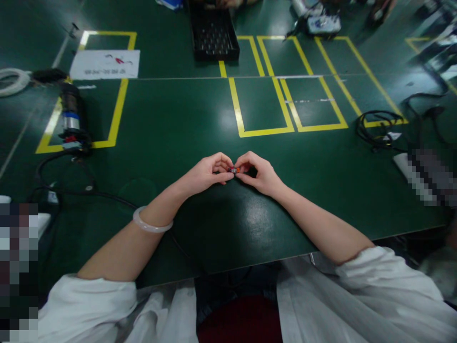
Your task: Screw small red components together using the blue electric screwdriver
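Observation:
Between my fingertips, at the middle of the green table (200,119), is a small part (234,170) with red, grey and orange on it. It is too small for me to tell its kind. My left hand (210,172) pinches its left end with thumb and forefinger, the other fingers curled behind. From the other side, my right hand (259,172) grips the orange end between thumb and fingertips. Both hands meet just above the tabletop. A pale bangle (152,227) circles my left forearm.
A black tray (233,54) stands at the back, with a person's hand (228,3) behind it. At left are a black and silver cylindrical tool (71,114), its cable, and a white card (105,65). Yellow tape frames (266,131) and a coiled black cable (378,128) lie right.

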Demonstrator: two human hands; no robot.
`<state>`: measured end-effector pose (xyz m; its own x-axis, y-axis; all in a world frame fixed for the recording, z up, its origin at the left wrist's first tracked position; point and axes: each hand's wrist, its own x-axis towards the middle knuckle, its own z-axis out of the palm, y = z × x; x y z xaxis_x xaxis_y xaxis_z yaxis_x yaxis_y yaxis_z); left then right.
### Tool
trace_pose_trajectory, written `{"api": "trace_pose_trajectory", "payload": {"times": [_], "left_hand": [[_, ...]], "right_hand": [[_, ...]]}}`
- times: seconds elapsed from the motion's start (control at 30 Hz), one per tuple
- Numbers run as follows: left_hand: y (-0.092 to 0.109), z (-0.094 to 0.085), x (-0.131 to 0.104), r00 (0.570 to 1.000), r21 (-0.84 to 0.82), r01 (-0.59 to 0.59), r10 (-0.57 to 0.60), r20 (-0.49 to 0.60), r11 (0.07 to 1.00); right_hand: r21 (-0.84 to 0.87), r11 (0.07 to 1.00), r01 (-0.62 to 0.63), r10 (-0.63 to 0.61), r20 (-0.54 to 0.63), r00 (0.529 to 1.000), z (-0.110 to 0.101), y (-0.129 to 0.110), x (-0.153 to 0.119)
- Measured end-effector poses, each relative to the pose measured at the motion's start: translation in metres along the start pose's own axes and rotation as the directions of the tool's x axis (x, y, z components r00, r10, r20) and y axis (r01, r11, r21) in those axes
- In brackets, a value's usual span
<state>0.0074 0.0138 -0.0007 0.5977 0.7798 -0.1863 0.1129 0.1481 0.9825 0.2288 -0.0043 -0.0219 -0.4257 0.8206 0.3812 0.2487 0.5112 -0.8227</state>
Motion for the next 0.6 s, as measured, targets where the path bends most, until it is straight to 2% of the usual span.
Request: {"api": "trace_pose_trajectory", "payload": {"times": [0.6], "left_hand": [[-0.0039, -0.0028, 0.0, 0.999, 0.018, -0.016, 0.016, 0.033, 1.0]], "right_hand": [[-0.064, 0.998, 0.025, -0.024, 0.024, 0.999, 0.0017, -0.0033, -0.0011]]}}
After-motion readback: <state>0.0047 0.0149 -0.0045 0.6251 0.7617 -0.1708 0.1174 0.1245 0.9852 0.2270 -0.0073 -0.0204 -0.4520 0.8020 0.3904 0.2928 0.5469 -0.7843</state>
